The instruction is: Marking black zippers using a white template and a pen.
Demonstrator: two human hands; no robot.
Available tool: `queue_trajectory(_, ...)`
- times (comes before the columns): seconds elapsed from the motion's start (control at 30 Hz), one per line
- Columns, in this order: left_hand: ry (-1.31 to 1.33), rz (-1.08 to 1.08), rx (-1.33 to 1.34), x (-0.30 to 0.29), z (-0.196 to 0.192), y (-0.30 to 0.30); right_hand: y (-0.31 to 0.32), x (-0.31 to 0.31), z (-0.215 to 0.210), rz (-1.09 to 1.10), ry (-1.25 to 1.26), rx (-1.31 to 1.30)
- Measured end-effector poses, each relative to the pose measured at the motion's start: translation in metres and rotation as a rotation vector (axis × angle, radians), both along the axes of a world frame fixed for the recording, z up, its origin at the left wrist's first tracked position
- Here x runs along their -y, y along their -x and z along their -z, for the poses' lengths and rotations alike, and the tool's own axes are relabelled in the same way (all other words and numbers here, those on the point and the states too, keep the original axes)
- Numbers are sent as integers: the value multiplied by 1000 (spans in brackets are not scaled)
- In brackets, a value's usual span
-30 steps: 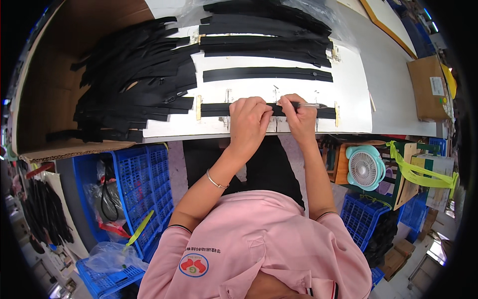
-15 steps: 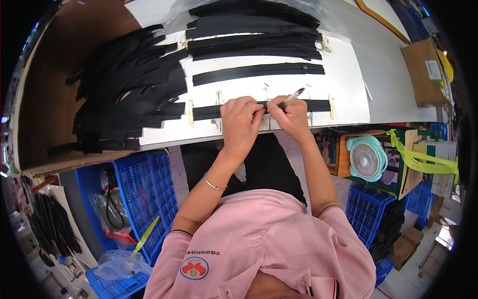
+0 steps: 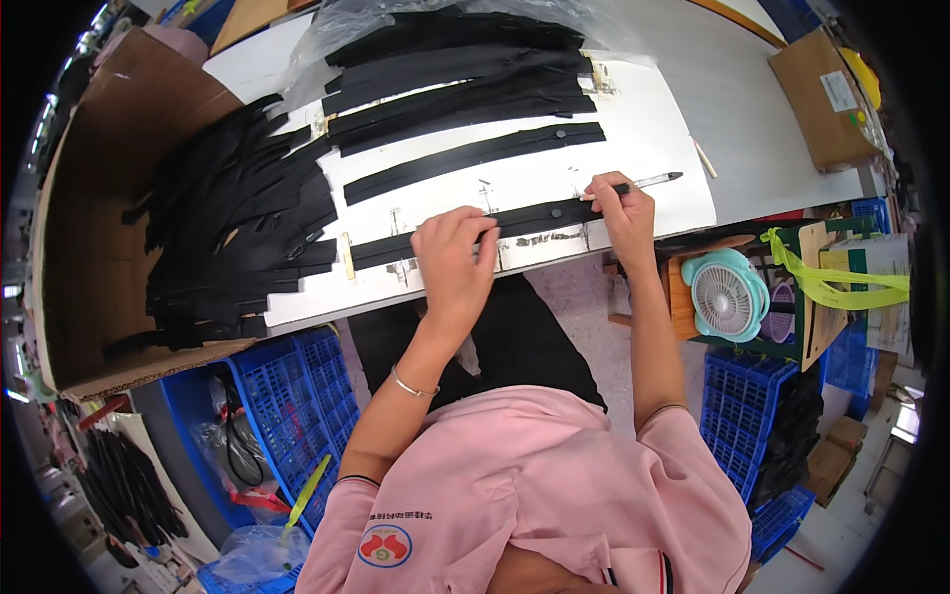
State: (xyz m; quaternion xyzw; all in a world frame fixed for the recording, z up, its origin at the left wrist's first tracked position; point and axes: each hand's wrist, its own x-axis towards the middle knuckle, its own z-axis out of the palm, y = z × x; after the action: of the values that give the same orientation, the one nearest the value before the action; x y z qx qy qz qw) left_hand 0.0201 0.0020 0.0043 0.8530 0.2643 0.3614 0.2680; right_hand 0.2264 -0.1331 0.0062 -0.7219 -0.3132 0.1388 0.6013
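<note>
A long black fabric strip point(image 3: 529, 220) with a small round dark piece point(image 3: 556, 212) on it lies along the near edge of a white board point(image 3: 663, 129). My left hand point(image 3: 455, 259) rests over its middle, fingers curled onto the strip with the thumb close to the index finger. At the strip's right end is my right hand point(image 3: 625, 218), closed around a pen point(image 3: 655, 181) that points off to the right. Its thumb and index finger are close to the strip's end; whether they also pinch it is hidden. Another black strip point(image 3: 475, 158) lies just beyond, parallel.
A heap of black strips point(image 3: 237, 228) spills from a cardboard box point(image 3: 84, 247) at the left. More strips point(image 3: 455, 74) are stacked at the far side. A thin stick point(image 3: 704, 158) lies right of the board. A small fan point(image 3: 727, 295) and blue crates point(image 3: 287, 396) stand below the table.
My right hand has moved right, away from my left hand, to the strip's end with the pen still in it. My left hand stays over the strip. The view has shifted slightly.
</note>
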Motion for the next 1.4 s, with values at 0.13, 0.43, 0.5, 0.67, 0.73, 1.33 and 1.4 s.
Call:
queue_trajectory(0.13, 10, 167, 95, 17, -7, -38, 2, 0, 2, -4, 7, 58)
queue_trajectory(0.43, -43, 236, 30, 30, 3, -74, 4, -3, -3, -18, 45, 104)
queue_trajectory(0.5, -34, 237, 27, 30, 4, -74, 3, -2, -2, -27, 90, 110)
queue_trajectory(0.67, -17, 231, 23, 30, 5, -74, 6, -1, -1, -25, 93, 140)
queue_trajectory(0.73, -9, 224, 23, 30, 4, -73, 6, 2, -1, -19, 35, 47)
queue_trajectory(1.33, -91, 179, -65, 37, -9, -50, -2, 16, 8, -31, 16, -72)
queue_trajectory(1.4, -79, 168, -128, 43, -7, -28, -5, 21, 16, 34, -89, -71)
